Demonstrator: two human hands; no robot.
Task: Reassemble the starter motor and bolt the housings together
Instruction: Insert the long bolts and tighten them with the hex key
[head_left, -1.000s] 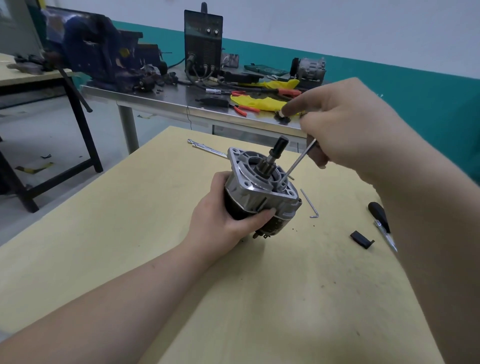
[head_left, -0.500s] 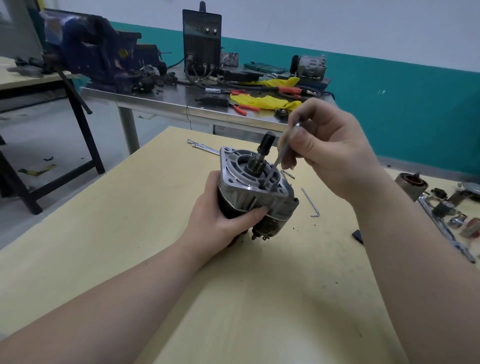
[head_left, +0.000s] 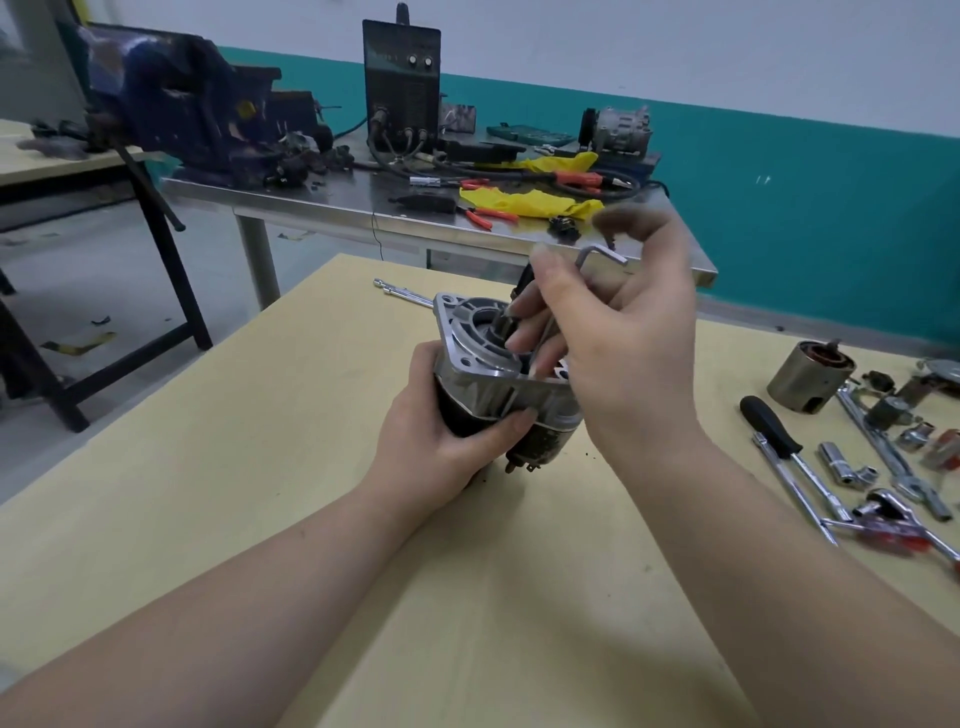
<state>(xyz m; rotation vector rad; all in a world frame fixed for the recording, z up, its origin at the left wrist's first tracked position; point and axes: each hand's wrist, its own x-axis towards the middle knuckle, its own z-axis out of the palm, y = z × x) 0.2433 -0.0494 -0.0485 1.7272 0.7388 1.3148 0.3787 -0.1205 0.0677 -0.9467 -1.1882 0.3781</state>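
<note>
Hex key tip hidden behind right hand pinching it; left hand gripping starter motor.

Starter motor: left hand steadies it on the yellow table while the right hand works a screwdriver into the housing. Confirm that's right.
Not quite: in the head view the right hand holds an L-shaped hex key, not a screwdriver. The left hand does grip the starter motor on the yellow table.

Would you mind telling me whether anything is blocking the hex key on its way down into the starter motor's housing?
Nothing visible does. The right hand holds the hex key with its long end running down into the silver housing, beside the pinion shaft. The tip itself is hidden behind the fingers. The left hand grips the motor body lower down.
</note>
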